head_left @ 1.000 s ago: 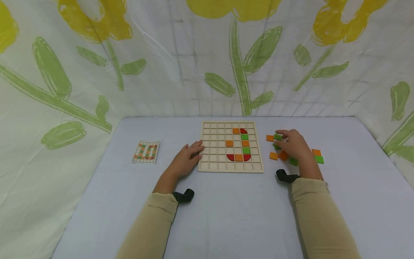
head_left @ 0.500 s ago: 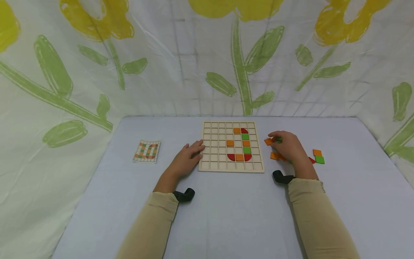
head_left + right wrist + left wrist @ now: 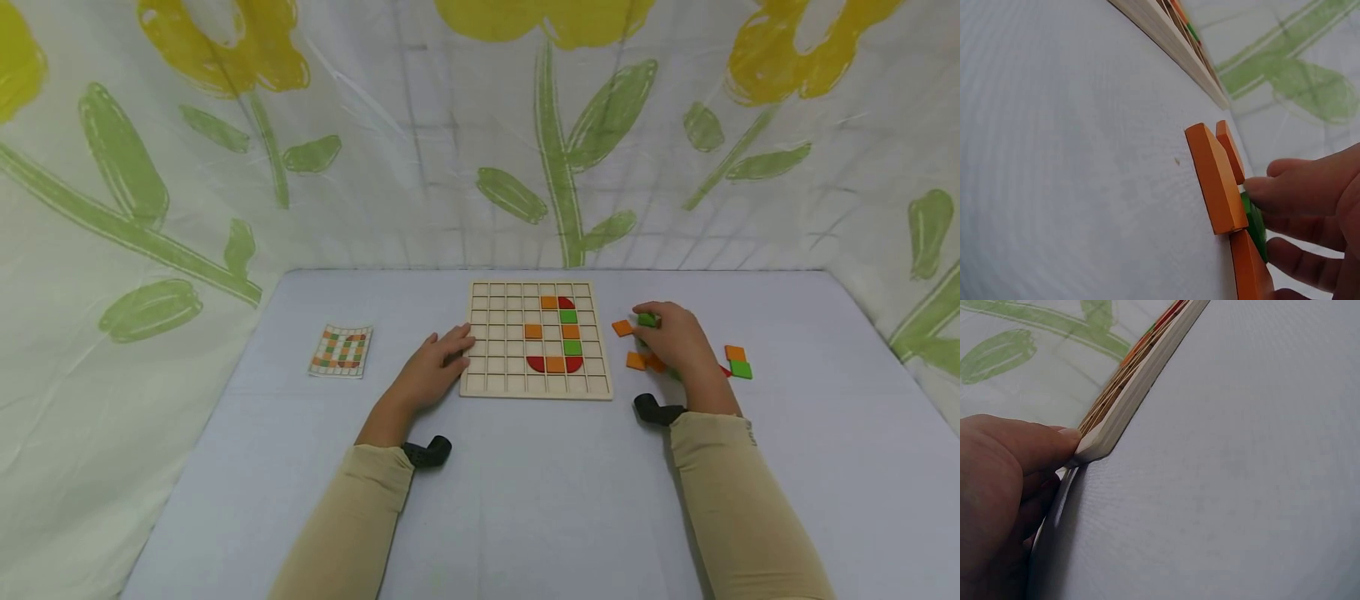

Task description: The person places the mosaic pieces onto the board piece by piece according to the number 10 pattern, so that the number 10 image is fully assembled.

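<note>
My left hand rests at the left edge of a wooden grid board, its fingertips on the rim. In the left wrist view the thumb lies against the board's corner. On the board, orange, green and red tiles fill several cells on the right half. Right of it my right hand is among loose tiles, with thumb and index finger curled at opposite edges of a green tile. The right wrist view shows the thumb close by a green tile, behind orange tiles.
A small patterned card lies on the table left of the board. One orange tile sits between the board and my right hand. An orange tile and a green one lie together farther right. A flower-printed curtain hangs behind.
My right hand moved left and nudged the upper orange tile, which now lies turned, then drew slightly back from it. The left hand and board have stayed in place.
</note>
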`<state>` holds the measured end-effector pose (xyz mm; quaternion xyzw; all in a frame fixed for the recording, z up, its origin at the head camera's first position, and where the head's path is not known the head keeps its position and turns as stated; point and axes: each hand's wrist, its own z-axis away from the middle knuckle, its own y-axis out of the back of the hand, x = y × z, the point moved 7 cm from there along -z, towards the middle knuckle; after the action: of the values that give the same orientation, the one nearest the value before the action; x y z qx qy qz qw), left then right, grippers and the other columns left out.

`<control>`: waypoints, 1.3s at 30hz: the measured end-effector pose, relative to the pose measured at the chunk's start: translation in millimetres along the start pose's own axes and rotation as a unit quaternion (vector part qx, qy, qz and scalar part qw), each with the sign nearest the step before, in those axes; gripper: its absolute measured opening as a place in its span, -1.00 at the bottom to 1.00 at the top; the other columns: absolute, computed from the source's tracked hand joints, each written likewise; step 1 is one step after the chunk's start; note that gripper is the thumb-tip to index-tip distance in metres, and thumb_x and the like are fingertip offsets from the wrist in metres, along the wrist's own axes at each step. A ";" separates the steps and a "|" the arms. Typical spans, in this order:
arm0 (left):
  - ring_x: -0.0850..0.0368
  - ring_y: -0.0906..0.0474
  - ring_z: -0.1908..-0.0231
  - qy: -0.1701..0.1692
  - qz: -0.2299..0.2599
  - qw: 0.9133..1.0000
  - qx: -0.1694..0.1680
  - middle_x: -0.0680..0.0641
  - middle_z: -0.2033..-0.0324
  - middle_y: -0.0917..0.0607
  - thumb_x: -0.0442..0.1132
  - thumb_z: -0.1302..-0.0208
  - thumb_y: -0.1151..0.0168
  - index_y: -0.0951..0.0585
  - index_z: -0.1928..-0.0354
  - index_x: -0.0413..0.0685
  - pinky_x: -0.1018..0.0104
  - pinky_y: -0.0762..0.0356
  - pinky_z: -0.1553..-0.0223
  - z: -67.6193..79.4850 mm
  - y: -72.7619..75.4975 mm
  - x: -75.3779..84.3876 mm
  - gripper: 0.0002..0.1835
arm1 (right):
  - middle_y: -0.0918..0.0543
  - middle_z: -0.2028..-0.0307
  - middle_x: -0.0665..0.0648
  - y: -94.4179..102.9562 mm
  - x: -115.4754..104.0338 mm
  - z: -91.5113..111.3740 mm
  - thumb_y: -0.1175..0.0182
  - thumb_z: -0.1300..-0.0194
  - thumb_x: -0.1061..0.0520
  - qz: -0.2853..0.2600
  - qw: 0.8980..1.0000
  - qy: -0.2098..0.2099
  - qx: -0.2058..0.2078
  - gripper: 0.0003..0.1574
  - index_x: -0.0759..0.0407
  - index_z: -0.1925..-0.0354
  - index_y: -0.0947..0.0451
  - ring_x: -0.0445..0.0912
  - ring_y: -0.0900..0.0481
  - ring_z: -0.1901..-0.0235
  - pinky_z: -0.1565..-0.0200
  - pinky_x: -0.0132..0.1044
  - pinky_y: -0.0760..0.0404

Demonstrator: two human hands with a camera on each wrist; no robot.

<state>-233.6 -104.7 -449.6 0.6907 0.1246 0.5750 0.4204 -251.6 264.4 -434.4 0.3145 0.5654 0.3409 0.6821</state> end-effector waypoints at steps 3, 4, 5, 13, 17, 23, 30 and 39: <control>0.13 -0.08 -0.50 0.000 -0.001 1.000 -0.001 0.08 -0.49 -0.21 -0.14 -0.51 -0.03 -0.40 -0.40 -0.05 0.15 0.23 -0.58 -0.1 -0.1 -0.3 -0.52 | -0.46 -0.22 0.33 -0.3 -0.3 0.8 -0.12 -0.42 0.13 -0.007 1.000 0.004 -0.001 -0.50 0.14 -0.29 -0.45 0.21 -0.43 -0.12 -0.09 0.15 -0.55; 0.13 -0.07 -0.50 0.001 0.000 1.000 -0.001 0.09 -0.49 -0.21 -0.14 -0.51 -0.03 -0.39 -0.41 -0.05 0.15 0.23 -0.58 -0.3 -0.2 -0.4 -0.52 | -0.48 -0.20 0.31 -0.4 -0.6 1.0 -0.13 -0.42 0.14 -0.009 1.000 0.005 -0.002 -0.51 0.13 -0.28 -0.46 0.20 -0.45 -0.11 -0.05 0.11 -0.57; 0.13 -0.07 -0.50 0.001 0.000 1.000 -0.002 0.08 -0.49 -0.21 -0.14 -0.51 -0.03 -0.39 -0.41 -0.05 0.15 0.23 -0.58 -0.5 -0.4 -0.6 -0.52 | -0.48 -0.18 0.31 -0.5 -0.9 0.9 -0.13 -0.41 0.14 -0.010 1.000 0.006 -0.003 -0.52 0.14 -0.27 -0.47 0.20 -0.45 -0.09 0.00 0.08 -0.59; 0.16 -0.06 -0.50 0.006 0.001 1.000 -0.001 0.11 -0.49 -0.20 -0.13 -0.51 -0.04 -0.39 -0.41 -0.03 0.16 0.25 -0.58 -0.7 -0.8 -1.7 -0.51 | -0.46 -0.12 0.32 -1.4 -3.7 0.4 -0.17 -0.37 0.14 -0.004 1.000 0.001 -0.029 -0.51 0.12 -0.25 -0.49 0.19 -0.42 -0.03 0.03 0.04 -0.56; 0.17 -0.05 -0.50 0.008 0.002 1.000 -0.003 0.12 -0.49 -0.20 -0.13 -0.51 -0.04 -0.39 -0.41 -0.03 0.17 0.25 -0.58 -0.7 -0.6 -1.3 -0.51 | -0.46 -0.08 0.34 2.5 -7.3 1.6 -0.17 -0.35 0.19 -0.006 1.000 0.010 -0.008 -0.51 0.17 -0.24 -0.50 0.21 -0.43 -0.02 0.01 0.07 -0.58; 0.14 -0.07 -0.50 0.003 -0.003 1.000 0.001 0.10 -0.49 -0.21 -0.14 -0.51 -0.03 -0.39 -0.41 -0.04 0.15 0.24 -0.58 -0.2 2.6 -1.7 -0.52 | -0.58 0.00 0.31 13.6 -29.1 6.6 -0.22 -0.34 0.20 -0.034 0.996 0.028 0.078 -0.55 0.23 -0.19 -0.56 0.16 -0.51 0.03 -0.01 0.06 -0.61; 0.15 -0.07 -0.50 0.001 0.015 1.000 0.002 0.10 -0.49 -0.22 -0.15 -0.51 -0.04 -0.41 -0.40 -0.04 0.17 0.25 -0.58 0.2 1.4 -3.6 -0.53 | -0.70 0.12 0.20 -17.6 -80.3 8.2 -0.38 -0.24 0.00 -0.063 0.995 0.074 0.014 -0.57 0.12 -0.03 -0.61 0.06 -0.63 0.15 0.15 -0.08 -0.66; 0.15 -0.07 -0.50 -0.003 0.012 1.000 -0.001 0.09 -0.49 -0.21 -0.14 -0.51 -0.04 -0.41 -0.40 -0.04 0.17 0.25 -0.58 -0.5 -0.6 -3.9 -0.52 | -0.72 0.28 0.00 -64.7 -128.7 5.9 -0.42 -0.19 -0.07 -0.022 0.986 0.160 -0.044 -0.77 0.01 0.25 -0.70 -0.06 -0.60 0.27 0.22 -0.17 -0.63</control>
<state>-235.1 -106.7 -452.7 0.6937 0.1144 0.5779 0.4144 -255.2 121.7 -414.4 0.2132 0.6587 0.3957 0.6034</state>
